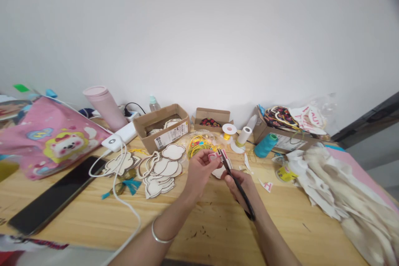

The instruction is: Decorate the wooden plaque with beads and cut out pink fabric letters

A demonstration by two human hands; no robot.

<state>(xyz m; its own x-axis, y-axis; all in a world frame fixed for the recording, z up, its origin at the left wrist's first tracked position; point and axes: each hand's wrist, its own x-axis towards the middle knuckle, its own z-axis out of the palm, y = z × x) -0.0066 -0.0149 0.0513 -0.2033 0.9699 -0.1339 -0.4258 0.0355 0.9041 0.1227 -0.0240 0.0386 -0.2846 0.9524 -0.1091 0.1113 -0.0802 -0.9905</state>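
My left hand pinches a small white piece with pink-red lettering between thumb and fingertips, above the middle of the table. In my right hand is a pair of long black scissors, blades pointing away from me and touching the piece. The fingers partly cover both the piece and the scissors' handles. Just beyond the hands lies a white cloud-shaped cutout, half hidden. To the right rest a cut-out pink letter and white scraps.
Several cloud-shaped cutouts lie left, near a black phone and white cable. Behind stand cardboard boxes, yellow cord, spools and a teal thread cone. Cream fabric covers the right side.
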